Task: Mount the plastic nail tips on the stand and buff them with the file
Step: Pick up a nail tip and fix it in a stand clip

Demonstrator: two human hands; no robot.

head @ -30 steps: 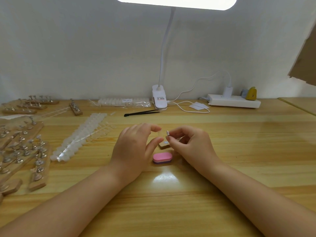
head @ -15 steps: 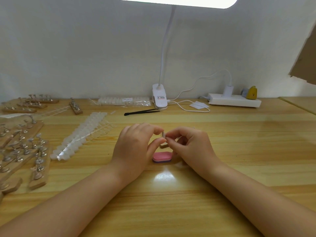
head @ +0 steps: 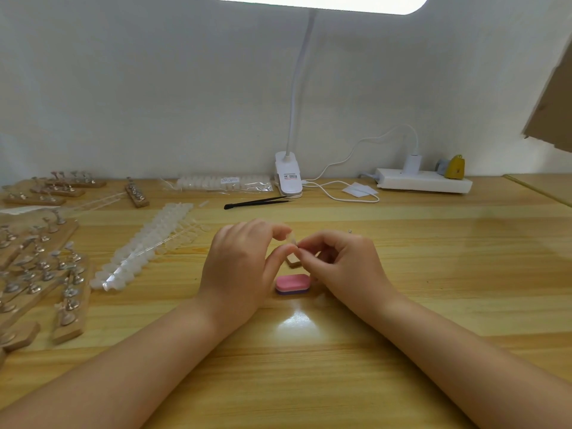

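Two hands meet at the centre of my frame. My left hand [head: 241, 261] curls thumb and forefinger in a pinch around a small clear nail tip [head: 291, 240]; my right hand [head: 343, 261] pinches something tiny against that same tip, though I cannot tell exactly what, since it is too small to make out. Just below the fingertips sits the small wooden stand [head: 293, 261], partly hidden, and below that, lower centre, the pink buffing block [head: 292, 283] lies flat and untouched on the table [head: 433, 274].

I judge this to be the mounting step. To do it well I would keep the pinch light so the thin plastic does not flex or spring away, seat the tip squarely on its holder, and press it on evenly before reaching for the block.

Outward, at centre left, strips of loose nail tips [head: 145, 252] fan out; at the far left edge, wooden racks [head: 40, 274] carry metal holders. At upper centre a clear plastic bag [head: 223, 183] holds more tips, with black tweezers [head: 257, 202] just below it.
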